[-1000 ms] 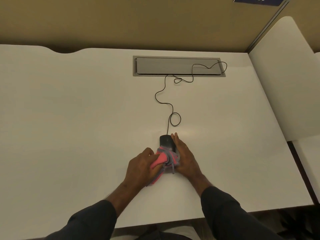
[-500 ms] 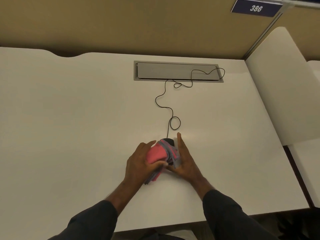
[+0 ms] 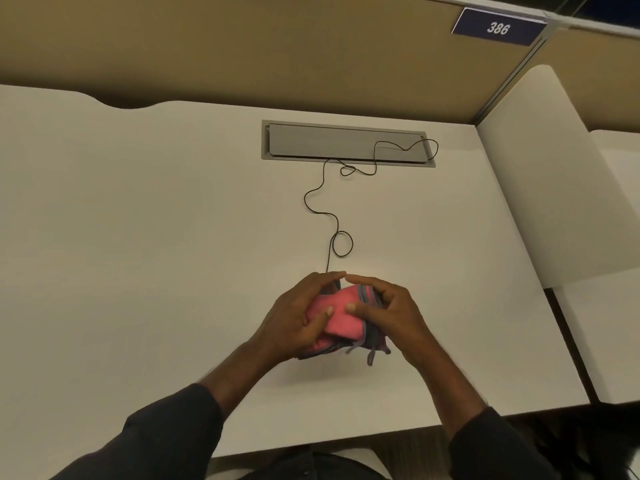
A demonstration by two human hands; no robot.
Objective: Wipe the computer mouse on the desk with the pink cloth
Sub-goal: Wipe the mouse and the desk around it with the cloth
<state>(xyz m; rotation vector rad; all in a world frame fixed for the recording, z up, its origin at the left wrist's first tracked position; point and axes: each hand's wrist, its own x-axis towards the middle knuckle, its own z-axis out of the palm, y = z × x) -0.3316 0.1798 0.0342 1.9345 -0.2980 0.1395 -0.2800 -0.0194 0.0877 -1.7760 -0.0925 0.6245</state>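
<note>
Gripping pink cloth (image 3: 341, 315) now, both hands, mouse fully hidden.

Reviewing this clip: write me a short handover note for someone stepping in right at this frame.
Left hand: grips the pink cloth from the left, thumb on top.
Right hand: grips the cloth from the right, fingers curled over its far edge.
Mouse: almost fully hidden under the cloth and hands; only its cable shows, running up the desk to the grey cable hatch.
Done: cloth is on the mouse, wiping under way.
Left: finish wiping; how much is clean cannot be told.
</note>
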